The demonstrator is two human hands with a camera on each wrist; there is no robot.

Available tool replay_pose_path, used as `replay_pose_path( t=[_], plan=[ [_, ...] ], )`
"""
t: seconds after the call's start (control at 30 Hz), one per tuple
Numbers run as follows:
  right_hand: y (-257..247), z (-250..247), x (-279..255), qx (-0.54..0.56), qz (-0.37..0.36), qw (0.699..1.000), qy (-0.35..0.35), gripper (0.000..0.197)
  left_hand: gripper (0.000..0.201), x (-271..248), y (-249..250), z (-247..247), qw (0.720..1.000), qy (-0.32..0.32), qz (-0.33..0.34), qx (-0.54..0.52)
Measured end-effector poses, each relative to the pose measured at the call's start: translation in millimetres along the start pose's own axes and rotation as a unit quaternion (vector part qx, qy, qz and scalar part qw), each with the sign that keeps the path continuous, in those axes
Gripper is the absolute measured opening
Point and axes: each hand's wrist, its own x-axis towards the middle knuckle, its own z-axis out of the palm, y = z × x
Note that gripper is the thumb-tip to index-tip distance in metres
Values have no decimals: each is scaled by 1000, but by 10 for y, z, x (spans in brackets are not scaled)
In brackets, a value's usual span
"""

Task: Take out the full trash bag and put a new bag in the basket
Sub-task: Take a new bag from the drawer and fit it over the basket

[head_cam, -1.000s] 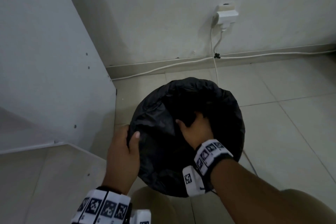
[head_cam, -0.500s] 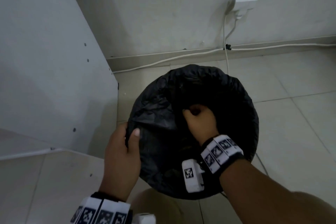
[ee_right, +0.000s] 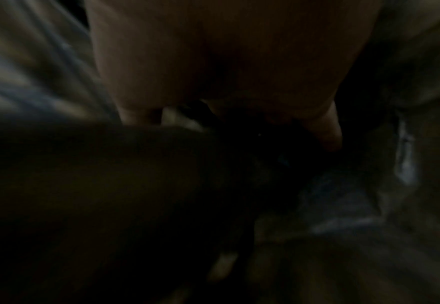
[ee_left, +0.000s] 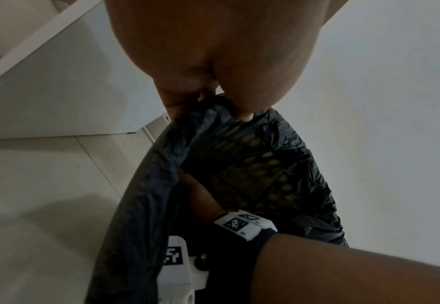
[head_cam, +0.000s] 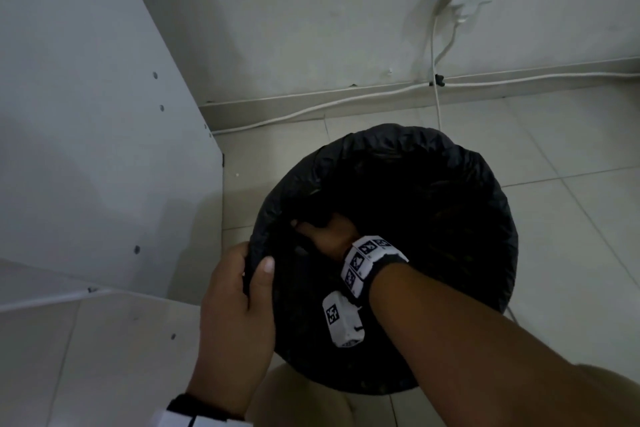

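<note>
Black trash bag (head_cam: 408,163) lines basket (ee_left: 125,205) on floor. Left hand (head_cam: 239,291) grip pinches bag edge at near-left rim. Right hand (head_cam: 329,236) sunk inside, just right of that grip; fingers hidden in plastic, closure unclear. Loose lining lies below-right.

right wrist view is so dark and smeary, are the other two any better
Right wrist view: dim and blurred, only the right hand and vague folds readable. Head view: sharp, evenly lit, though the black bag swallows detail inside. Left wrist view: clear but wide-angle warped, with the left hand looming large over the bag.
</note>
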Motion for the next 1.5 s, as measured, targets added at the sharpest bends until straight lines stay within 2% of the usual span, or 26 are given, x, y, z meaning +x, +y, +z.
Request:
replay_pose_path(
  t=[0.1, 0.17, 0.23, 0.3, 0.37, 0.4, 0.47, 0.53, 0.6, 0.67, 0.73, 0.87, 0.97, 1.03, 1.1, 1.13, 1.17, 1.2, 1.23, 1.27, 1.3, 1.37, 1.4, 1.47, 1.5],
  plan=[
    [-24, -114, -73, -89, -51, 994, 35, 45, 12, 31, 18, 1, 1000, 3, -2, -1],
    [-96, -230, -191, -135, -83, 980, 120, 33, 10, 57, 34, -8, 1000, 6, -9, -1],
    [-174, -325, -307, -133, -111, 965, 195, 30, 9, 78, 54, -22, 1000, 3, -17, -5],
    [-249, -373, -380, -168, -154, 939, 257, 35, 10, 75, 57, -36, 1000, 0, -23, -11],
    [-287, -388, -339, -230, -180, 913, 286, 56, 10, 59, 60, -38, 1000, 0, -27, -15],
    [-269, -382, -256, -265, -162, 914, 261, 67, 10, 49, 60, -36, 999, 0, -27, -17],
    [-165, -344, 4, -338, -103, 921, 167, 91, 11, 31, 51, -31, 1000, 2, -25, -17],
    [12, -266, 262, -365, -67, 924, 90, 118, 11, 23, 46, -37, 999, 7, -29, -19],
    [138, -204, 416, -358, -57, 932, 22, 129, 11, 19, 45, -34, 999, 12, -30, -20],
    [205, -200, 479, -333, -48, 940, -53, 116, 10, 15, 46, -16, 1000, 9, -18, -10],
    [118, -242, 377, -331, -47, 939, -81, 101, 13, 16, 59, 9, 1000, 2, 0, 2],
    [-125, -455, 53, -333, -62, 941, 2, 50, 11, 105, 102, 43, 999, 6, 33, 18],
    [-283, -692, -464, -290, -153, 941, 86, 38, 11, 209, 100, 46, 999, 25, 30, 22],
    [-334, -895, -899, -254, -246, 916, 187, 31, 13, 264, 108, 41, 999, 42, 27, 15],
    [-363, -1125, -1322, -239, -332, 859, 307, 24, 15, 301, 126, 33, 998, 54, 19, 7],
    [-349, -1250, -1478, -249, -349, 830, 357, 25, 15, 307, 134, 30, 998, 57, 12, 9],
    [-309, -1375, -1579, -266, -333, 813, 397, 31, 17, 312, 134, 33, 998, 59, 4, 14],
    [-241, -1495, -1615, -286, -285, 813, 420, 41, 20, 319, 131, 38, 998, 62, -5, 17],
    [-161, -1603, -1610, -304, -223, 825, 420, 52, 24, 327, 126, 41, 998, 64, -12, 22],
    [-78, -1682, -1585, -316, -162, 846, 398, 58, 27, 338, 108, 43, 997, 65, -20, 27],
    [-1, -1728, -1548, -313, -125, 869, 363, 55, 29, 339, 90, 50, 997, 64, -29, 33],
    [115, -1747, -1482, -262, -121, 909, 300, 34, 33, 325, 142, 47, 987, 99, -28, 120],
    [142, -1732, -1469, -242, -132, 918, 284, 26, 39, 299, 208, 59, 973, 133, -11, 186],
    [154, -1704, -1468, -234, -148, 919, 279, 19, 45, 210, 419, 142, 950, 176, 74, 246],
    [148, -1692, -1474, -235, -159, 917, 279, 18, 38, 167, 529, 226, 949, 149, 120, 250]
  ],
)
